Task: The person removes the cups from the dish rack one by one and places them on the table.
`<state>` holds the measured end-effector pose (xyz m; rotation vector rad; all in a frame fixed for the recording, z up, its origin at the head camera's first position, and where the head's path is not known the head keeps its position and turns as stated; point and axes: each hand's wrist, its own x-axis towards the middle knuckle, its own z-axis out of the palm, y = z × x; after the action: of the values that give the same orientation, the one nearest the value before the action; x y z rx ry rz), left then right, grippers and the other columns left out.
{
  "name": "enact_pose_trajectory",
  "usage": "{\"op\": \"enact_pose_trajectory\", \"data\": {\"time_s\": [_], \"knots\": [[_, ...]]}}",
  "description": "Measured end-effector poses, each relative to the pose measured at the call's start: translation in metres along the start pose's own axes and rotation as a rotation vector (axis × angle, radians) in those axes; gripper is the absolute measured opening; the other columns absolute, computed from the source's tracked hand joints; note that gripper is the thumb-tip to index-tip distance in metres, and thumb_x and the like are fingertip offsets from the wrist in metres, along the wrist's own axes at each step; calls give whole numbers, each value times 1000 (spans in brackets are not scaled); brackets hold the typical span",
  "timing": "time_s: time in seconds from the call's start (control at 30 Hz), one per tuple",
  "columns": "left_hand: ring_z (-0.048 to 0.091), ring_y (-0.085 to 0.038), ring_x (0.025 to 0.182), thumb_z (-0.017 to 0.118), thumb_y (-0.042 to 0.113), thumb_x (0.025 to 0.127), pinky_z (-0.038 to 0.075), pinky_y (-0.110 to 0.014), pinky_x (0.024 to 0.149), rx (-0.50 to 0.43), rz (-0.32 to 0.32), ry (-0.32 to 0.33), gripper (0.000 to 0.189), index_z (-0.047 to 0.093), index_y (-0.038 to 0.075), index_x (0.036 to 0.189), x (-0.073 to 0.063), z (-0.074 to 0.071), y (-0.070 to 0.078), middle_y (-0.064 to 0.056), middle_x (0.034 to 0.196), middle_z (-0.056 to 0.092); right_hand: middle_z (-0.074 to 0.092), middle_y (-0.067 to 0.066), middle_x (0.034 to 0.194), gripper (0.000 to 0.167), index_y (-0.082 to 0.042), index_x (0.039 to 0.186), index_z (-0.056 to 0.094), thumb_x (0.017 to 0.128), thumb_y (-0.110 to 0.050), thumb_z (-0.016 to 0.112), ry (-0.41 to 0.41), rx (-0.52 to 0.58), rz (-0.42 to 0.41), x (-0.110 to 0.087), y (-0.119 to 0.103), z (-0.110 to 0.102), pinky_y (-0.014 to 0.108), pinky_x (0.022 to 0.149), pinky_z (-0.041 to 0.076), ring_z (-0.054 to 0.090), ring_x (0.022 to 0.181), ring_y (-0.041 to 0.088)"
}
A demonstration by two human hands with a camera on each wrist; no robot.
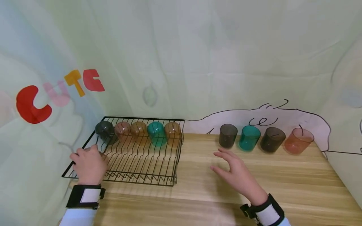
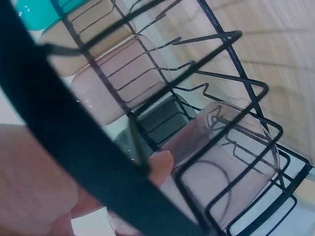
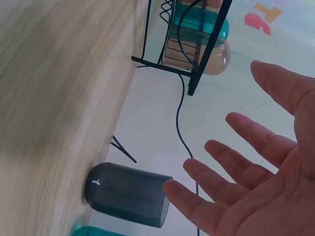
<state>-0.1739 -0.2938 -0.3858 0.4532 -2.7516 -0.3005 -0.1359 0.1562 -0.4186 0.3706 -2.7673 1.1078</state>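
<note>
At the front left of the black wire rack, my left hand holds a pinkish clear cup from above. The cup sits upside down among the wires, mostly covered by the hand in the head view. Behind it a row of upturned cups lines the rack's back: dark grey, pink, amber, teal and another amber. My right hand hovers over the table with fingers spread, holding nothing. Nearest to it stands an upright dark grey cup.
Right of that grey cup, a teal cup, a dark brownish cup and a pink-orange cup stand upright in a row. A printed cloth hangs behind the wooden table and along its left side.
</note>
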Motion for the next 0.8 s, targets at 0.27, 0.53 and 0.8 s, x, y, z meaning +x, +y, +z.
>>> {"op": "enact_pose_trajectory", "data": {"time_s": [0.27, 0.53, 0.8], "knots": [[34, -60, 97, 69, 8, 76, 36, -61, 55, -70, 107, 132, 37, 53, -10, 105, -9, -12, 19, -45, 99, 41, 46, 2, 142, 63, -21, 126, 58, 79, -63, 58, 1, 9, 33, 0, -4, -3, 52, 104, 38, 40, 133, 27], [37, -58, 96, 74, 1, 69, 26, -59, 74, -146, 258, 279, 54, 53, -7, 118, -19, -36, 47, -44, 101, 44, 48, 4, 141, 51, -19, 126, 58, 82, -44, 68, 24, 16, 28, 0, -10, -4, 52, 105, 37, 41, 133, 27], [40, -54, 104, 77, 10, 73, 33, -58, 79, -235, 287, 255, 55, 55, -2, 123, -34, -57, 79, -40, 110, 49, 50, 4, 139, 58, -20, 129, 54, 82, -53, 63, 55, 20, 18, 1, -14, -6, 48, 103, 41, 44, 130, 24]]}}
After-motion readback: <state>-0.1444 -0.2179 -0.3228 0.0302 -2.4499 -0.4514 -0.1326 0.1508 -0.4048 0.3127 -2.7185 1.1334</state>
